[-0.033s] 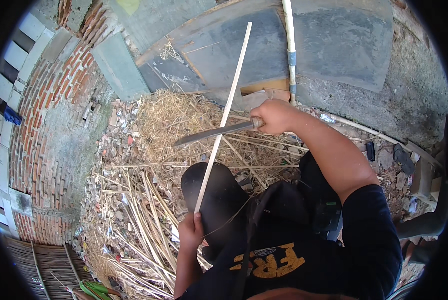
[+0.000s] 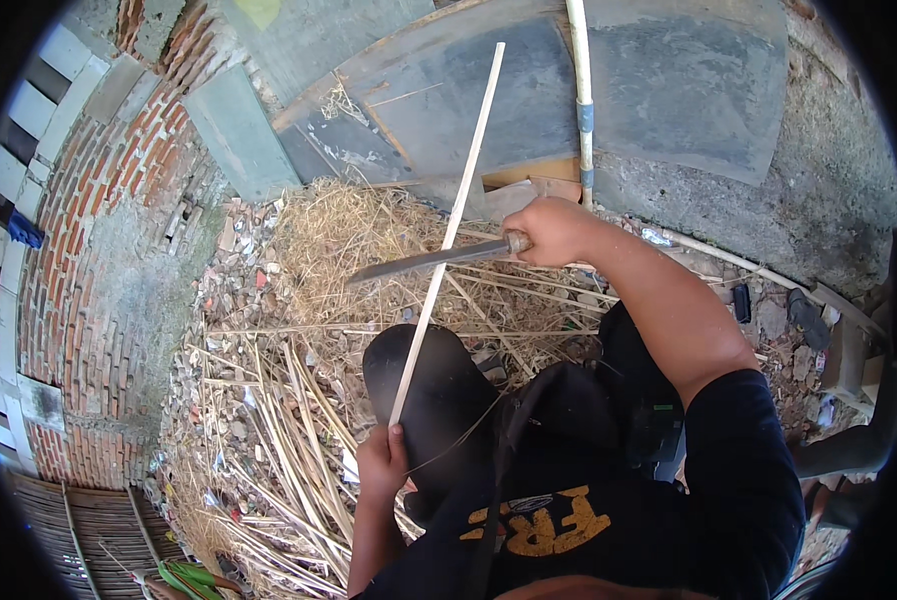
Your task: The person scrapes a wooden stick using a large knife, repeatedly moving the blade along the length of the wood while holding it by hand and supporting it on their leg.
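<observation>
A long pale bamboo strip (image 2: 471,150) slants up and away across my left knee. Its near end is gripped in my left hand (image 2: 381,465), with the thumb along the strip. My right hand (image 2: 551,232) is closed round the handle of a machete (image 2: 399,266), a dark long blade whose tip points left. The blade crosses the strip around its middle; whether it cuts into the strip I cannot make out. My left knee (image 2: 424,375), in dark cloth, lies beneath the lower part of the strip.
Pale split strips (image 2: 299,440) lie heaped on rubble at the left. Beyond my knees is a pile of fibrous shavings (image 2: 339,235). Grey boards (image 2: 479,90) lean at the far side, beside a white pipe (image 2: 583,90). A brick wall (image 2: 99,280) stands left.
The machete's blade has tilted slightly, its tip shifting a little farther away. My left hand and the bamboo strip stay in place.
</observation>
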A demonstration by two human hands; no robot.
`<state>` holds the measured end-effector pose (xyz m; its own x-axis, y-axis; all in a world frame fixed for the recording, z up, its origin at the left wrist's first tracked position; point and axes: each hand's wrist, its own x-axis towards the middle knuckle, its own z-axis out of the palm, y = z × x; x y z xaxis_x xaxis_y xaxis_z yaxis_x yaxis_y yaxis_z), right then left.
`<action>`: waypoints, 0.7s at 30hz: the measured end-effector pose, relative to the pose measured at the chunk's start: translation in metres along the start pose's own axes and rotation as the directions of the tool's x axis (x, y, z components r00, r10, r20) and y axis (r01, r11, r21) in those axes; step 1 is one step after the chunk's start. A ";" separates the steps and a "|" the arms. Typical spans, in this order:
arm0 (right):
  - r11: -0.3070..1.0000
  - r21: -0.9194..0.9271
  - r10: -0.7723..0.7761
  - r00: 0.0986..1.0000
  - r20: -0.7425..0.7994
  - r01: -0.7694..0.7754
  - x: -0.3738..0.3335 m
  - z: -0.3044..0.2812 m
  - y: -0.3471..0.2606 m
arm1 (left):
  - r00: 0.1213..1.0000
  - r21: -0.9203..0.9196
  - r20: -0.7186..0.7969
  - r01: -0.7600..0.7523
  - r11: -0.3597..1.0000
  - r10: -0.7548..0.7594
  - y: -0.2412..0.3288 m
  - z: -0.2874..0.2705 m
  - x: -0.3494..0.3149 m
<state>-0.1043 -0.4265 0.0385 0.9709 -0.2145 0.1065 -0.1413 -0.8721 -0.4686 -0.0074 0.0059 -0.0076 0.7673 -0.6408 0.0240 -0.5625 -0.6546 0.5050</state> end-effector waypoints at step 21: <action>0.991 0.034 0.130 0.991 0.014 -0.131 0.004 -0.003 0.027 | 1.000 -0.011 -0.013 -0.024 1.000 0.024 0.005 0.000 0.001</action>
<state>-0.1046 -0.4518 0.0288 0.9467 -0.3203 0.0327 -0.2603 -0.8212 -0.5078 -0.0095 0.0027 -0.0049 0.7576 -0.6511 0.0469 -0.5771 -0.6344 0.5142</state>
